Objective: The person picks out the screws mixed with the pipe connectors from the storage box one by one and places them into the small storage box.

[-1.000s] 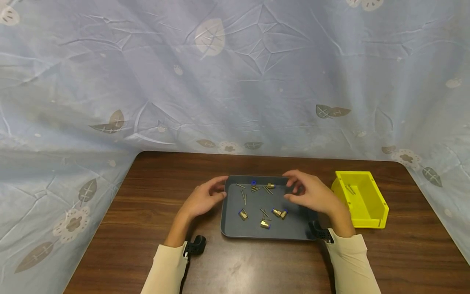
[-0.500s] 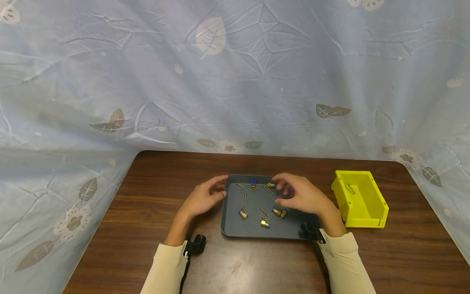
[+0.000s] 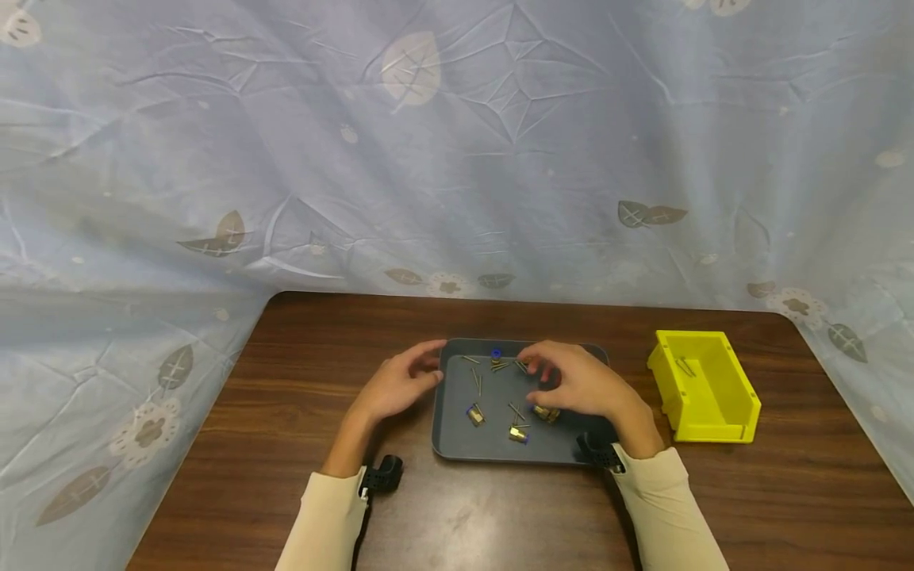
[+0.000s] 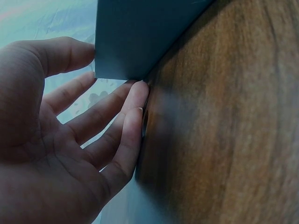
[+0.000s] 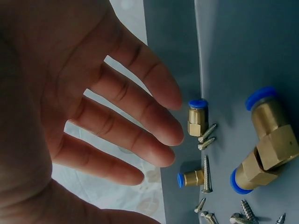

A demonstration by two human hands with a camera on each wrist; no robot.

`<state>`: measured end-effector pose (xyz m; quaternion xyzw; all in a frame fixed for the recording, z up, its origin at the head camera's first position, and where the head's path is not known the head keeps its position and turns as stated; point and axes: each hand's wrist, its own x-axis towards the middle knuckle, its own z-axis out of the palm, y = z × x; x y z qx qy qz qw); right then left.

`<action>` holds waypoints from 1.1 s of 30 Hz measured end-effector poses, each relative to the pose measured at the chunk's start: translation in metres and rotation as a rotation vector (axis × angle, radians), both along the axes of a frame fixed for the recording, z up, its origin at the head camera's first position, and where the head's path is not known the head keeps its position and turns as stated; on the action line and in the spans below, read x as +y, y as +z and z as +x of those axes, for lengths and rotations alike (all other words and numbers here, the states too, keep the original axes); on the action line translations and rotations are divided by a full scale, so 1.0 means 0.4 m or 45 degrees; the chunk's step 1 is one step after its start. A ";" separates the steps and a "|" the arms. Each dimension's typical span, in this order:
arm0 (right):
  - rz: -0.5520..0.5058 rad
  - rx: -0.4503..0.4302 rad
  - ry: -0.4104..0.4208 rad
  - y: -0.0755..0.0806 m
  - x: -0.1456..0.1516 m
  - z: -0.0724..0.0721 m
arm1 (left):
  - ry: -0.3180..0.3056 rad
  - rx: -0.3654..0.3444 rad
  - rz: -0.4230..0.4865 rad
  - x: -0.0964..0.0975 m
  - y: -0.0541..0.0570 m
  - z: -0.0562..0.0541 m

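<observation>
A dark grey tray (image 3: 493, 400) holds brass fittings with blue collars, such as one near its front (image 3: 518, 434), and scattered screws (image 3: 478, 382). My left hand (image 3: 395, 385) is at the tray's left side; in the left wrist view its thumb (image 4: 70, 52) touches the tray wall, fingers loosely bent beside it. Over the tray's right half hovers my right hand (image 3: 581, 379), fingers spread and holding nothing. Below it, two brass fittings (image 5: 275, 140) lie against each other, partly hidden in the head view. Smaller-looking fittings (image 5: 197, 119) and screws (image 5: 207, 175) lie near its fingertips.
A yellow bin (image 3: 714, 433) stands right of the tray on the wooden table (image 3: 457, 515), with a few screws (image 3: 685, 366) inside. Patterned cloth (image 3: 457, 159) hangs behind the table. Each wrist carries a black camera mount (image 3: 385, 473).
My right hand has moved left over the tray, away from the yellow bin, and now covers part of the fittings there. The left hand stays at the tray's left side.
</observation>
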<state>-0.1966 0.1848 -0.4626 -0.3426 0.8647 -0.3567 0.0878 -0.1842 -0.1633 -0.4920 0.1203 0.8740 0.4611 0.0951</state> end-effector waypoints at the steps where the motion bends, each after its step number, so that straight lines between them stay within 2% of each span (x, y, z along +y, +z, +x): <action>1: 0.001 -0.005 0.002 0.000 -0.001 0.000 | 0.000 0.001 0.000 0.000 0.000 0.000; 11: 0.009 -0.083 0.062 -0.009 -0.012 -0.019 | 0.005 0.002 -0.002 -0.001 -0.001 0.000; 18: -0.005 -0.124 0.174 -0.006 -0.032 -0.042 | 0.006 0.004 -0.006 0.001 0.000 0.000; 25: 0.046 -0.222 0.278 -0.028 -0.056 -0.057 | 0.009 0.007 -0.012 -0.001 -0.001 0.000; 33: 0.117 -0.249 0.281 -0.044 -0.069 -0.063 | 0.006 0.005 -0.001 0.001 0.003 0.001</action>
